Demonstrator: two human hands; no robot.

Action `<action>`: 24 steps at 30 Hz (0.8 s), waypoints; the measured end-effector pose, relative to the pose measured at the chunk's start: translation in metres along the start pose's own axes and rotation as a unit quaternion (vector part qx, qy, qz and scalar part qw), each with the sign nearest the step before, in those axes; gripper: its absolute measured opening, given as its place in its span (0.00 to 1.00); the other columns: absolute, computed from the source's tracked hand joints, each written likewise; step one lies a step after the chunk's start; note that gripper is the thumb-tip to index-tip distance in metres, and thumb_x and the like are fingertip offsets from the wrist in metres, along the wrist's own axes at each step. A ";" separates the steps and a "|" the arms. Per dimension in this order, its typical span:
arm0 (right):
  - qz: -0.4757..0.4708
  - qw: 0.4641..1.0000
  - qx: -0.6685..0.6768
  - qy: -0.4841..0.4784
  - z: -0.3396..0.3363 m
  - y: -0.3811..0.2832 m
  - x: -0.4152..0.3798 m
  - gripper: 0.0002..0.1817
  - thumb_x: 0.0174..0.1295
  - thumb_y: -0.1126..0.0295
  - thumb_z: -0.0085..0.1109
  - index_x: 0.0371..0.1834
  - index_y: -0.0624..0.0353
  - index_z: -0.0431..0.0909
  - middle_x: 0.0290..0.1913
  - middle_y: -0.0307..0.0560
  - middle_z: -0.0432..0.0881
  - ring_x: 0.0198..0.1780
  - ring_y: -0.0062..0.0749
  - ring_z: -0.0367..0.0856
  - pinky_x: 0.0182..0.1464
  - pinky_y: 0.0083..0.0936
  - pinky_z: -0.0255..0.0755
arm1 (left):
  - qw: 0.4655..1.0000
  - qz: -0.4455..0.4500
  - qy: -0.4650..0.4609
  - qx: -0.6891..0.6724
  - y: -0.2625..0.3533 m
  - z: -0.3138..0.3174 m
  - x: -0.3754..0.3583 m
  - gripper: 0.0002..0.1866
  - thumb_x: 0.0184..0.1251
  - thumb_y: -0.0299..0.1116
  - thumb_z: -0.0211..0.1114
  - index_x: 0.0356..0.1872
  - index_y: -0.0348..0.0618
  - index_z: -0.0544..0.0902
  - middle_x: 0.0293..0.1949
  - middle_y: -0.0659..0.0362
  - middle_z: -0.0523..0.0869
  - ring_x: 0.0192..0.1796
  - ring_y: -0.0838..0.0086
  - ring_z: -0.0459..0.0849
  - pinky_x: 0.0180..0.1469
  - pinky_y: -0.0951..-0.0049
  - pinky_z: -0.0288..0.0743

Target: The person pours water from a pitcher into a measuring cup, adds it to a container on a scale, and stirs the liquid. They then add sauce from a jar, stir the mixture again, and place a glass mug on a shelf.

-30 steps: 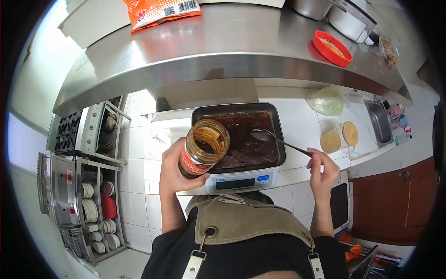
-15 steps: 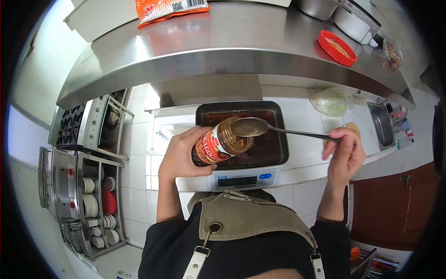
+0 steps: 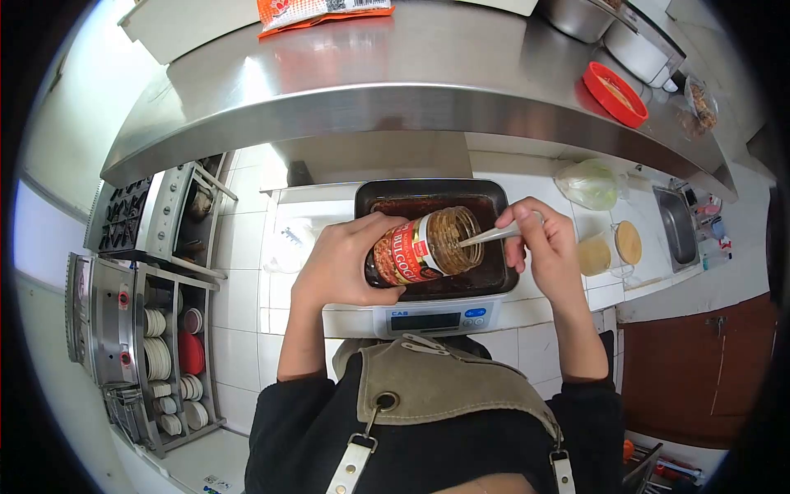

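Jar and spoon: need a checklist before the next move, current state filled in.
1. Left hand wrapped around jar: ok.
2. Jar uncapped, tilted with its mouth above the tray: ok.
3. Right hand gripping spoon, far end inside the jar's mouth: ok.
4. Tray sitting on scale: ok, looks seated; contact hidden from above.
5. Scale reading: cannot tell, no digits legible on the dark display.
6. Amount inside jar: cannot tell, label and hand cover much of it.

Steel shelf [image 3: 329,74], round red container [image 3: 615,94], wooden-lidded jar [image 3: 595,254], steel sink [image 3: 676,227], stacked white plates [image 3: 157,358]
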State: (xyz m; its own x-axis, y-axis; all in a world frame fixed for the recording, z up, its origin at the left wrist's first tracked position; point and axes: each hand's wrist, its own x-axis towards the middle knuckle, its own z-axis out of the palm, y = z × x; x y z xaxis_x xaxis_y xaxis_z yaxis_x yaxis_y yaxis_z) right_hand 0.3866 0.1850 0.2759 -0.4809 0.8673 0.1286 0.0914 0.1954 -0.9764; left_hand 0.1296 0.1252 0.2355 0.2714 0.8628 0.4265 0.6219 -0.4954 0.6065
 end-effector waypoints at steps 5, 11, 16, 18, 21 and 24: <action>0.039 0.995 0.054 0.073 -0.010 0.004 -0.001 0.18 0.72 0.61 0.41 0.34 0.63 0.75 0.15 0.40 0.72 0.16 0.17 0.68 0.20 0.13 0.60 | 0.999 -0.028 -0.015 0.015 -0.002 -0.006 -0.004 0.37 0.27 0.40 0.73 0.47 0.36 0.77 0.37 0.51 0.82 0.39 0.57 0.84 0.43 0.67 0.77; 0.022 0.987 0.083 0.132 -0.029 0.006 -0.005 0.18 0.71 0.60 0.43 0.33 0.63 0.75 0.14 0.40 0.71 0.15 0.17 0.67 0.19 0.14 0.59 | 0.998 -0.039 0.020 0.036 -0.009 -0.017 -0.011 0.34 0.27 0.38 0.73 0.46 0.41 0.78 0.36 0.54 0.82 0.37 0.57 0.83 0.40 0.66 0.77; 0.001 0.983 0.066 0.171 -0.045 0.004 -0.010 0.18 0.70 0.59 0.44 0.33 0.63 0.75 0.13 0.39 0.71 0.15 0.17 0.66 0.19 0.14 0.59 | 0.996 -0.067 0.011 0.061 -0.011 -0.028 -0.018 0.35 0.26 0.38 0.73 0.46 0.40 0.78 0.35 0.53 0.82 0.36 0.56 0.82 0.40 0.65 0.76; 0.002 0.978 0.056 0.202 -0.051 0.005 -0.013 0.18 0.70 0.59 0.44 0.33 0.63 0.75 0.13 0.38 0.70 0.16 0.17 0.66 0.18 0.14 0.58 | 0.994 -0.079 0.016 0.070 -0.014 -0.031 -0.021 0.35 0.26 0.38 0.72 0.47 0.40 0.78 0.35 0.53 0.82 0.36 0.55 0.82 0.40 0.65 0.76; 0.013 0.976 0.050 0.211 -0.056 0.015 -0.019 0.18 0.70 0.59 0.44 0.33 0.62 0.75 0.13 0.38 0.70 0.16 0.17 0.66 0.19 0.14 0.57 | 0.993 -0.085 0.027 0.073 -0.015 -0.034 -0.025 0.33 0.26 0.36 0.71 0.46 0.40 0.79 0.36 0.52 0.82 0.36 0.55 0.82 0.40 0.65 0.76; 0.028 0.977 0.002 0.210 -0.054 0.034 -0.024 0.18 0.71 0.58 0.42 0.34 0.62 0.75 0.14 0.40 0.72 0.16 0.18 0.67 0.20 0.15 0.57 | 0.992 -0.106 0.032 0.063 -0.012 -0.037 -0.026 0.32 0.26 0.35 0.71 0.45 0.41 0.79 0.36 0.52 0.82 0.36 0.55 0.82 0.41 0.65 0.76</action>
State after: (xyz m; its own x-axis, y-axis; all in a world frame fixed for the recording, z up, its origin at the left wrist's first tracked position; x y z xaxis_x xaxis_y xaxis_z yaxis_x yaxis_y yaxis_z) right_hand 0.4481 0.1953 0.2494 -0.0744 0.9882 0.1341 0.1032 0.1414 -0.9846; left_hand 0.0878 0.1050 0.2423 0.0800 0.9360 0.3429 0.7481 -0.2837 0.5999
